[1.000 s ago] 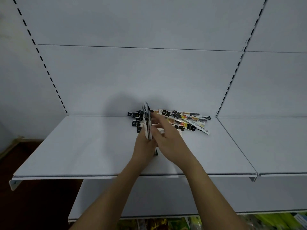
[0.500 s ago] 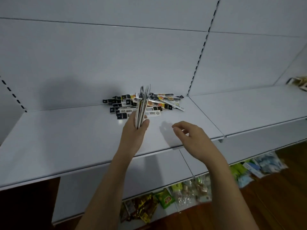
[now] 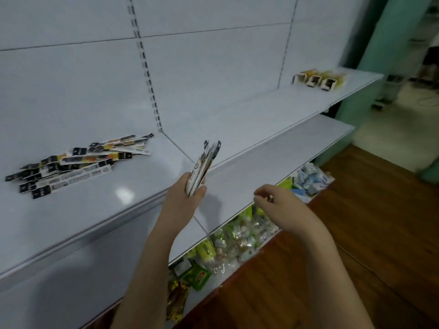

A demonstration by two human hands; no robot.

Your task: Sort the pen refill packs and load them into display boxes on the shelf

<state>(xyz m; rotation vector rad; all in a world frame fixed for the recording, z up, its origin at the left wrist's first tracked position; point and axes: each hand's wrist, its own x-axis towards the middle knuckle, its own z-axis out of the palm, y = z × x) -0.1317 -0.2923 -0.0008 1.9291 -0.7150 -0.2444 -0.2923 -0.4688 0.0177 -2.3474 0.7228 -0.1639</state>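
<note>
My left hand [image 3: 184, 198] grips an upright bundle of long pen refill packs [image 3: 204, 166], held above the front edge of the white shelf [image 3: 123, 210]. My right hand [image 3: 276, 203] hovers to the right of it, fingers loosely curled and holding nothing. A loose pile of refill packs [image 3: 78, 162], black, white and orange, lies on the shelf at the left near the back panel. Three open display boxes [image 3: 318, 79], yellow and white, stand in a row far to the right on the same shelf level.
A lower white shelf [image 3: 285, 160] runs beneath. Below it, bagged snacks and sweets [image 3: 232, 241] crowd the bottom level. Brown wooden floor [image 3: 356, 233] lies to the right, and a green wall [image 3: 384, 36] ends the shelving.
The view has swung right, so the pile now sits at the left and the display boxes have come into sight. My left hand carries the bundle rightward; my right hand stays off it.
</note>
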